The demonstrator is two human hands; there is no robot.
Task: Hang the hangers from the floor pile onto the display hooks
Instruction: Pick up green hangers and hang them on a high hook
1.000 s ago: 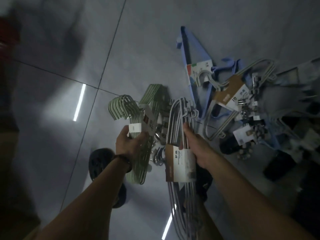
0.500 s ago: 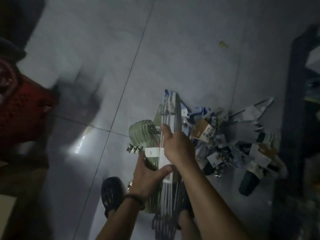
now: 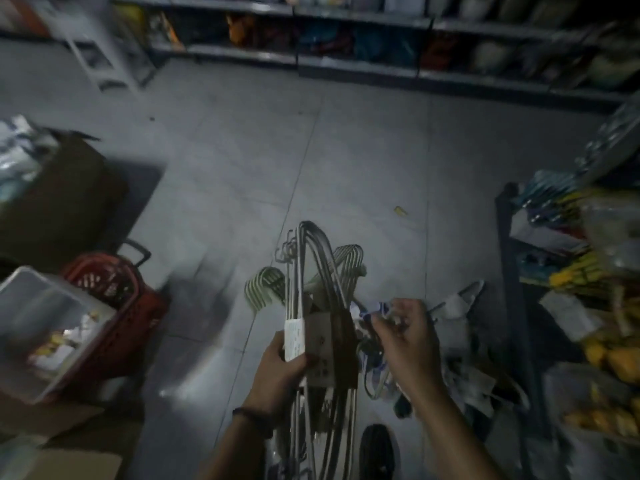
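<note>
So, your L hand grips the hangers at the label, fingers wrapped round the necks. It's a grey wire set w/ a green set tucked behind, hooks up, bodies hanging down btw your arms. Holding at the label makes sense, I'd say: the band keeps each set together there, so one hand carries both and the hook ends are left free for hanging.

Your R hand is just beside the hangers, above the pile. Its fingers are curled in, but whether they pinch anything (there's something blue-white at the fingertips) is too blurred to tell.

The pile lies on the floor right of the held sets, near the foot of the rack and beside your shoe. Prob. left there so it's w/in reach of where the stock goes.

At your left are a red basket and a clear box; the shelves are well apart at the back. I can't pick out the display hooks. Judging by that, nothing's hung yet and you're at the gather-and-carry step.
</note>
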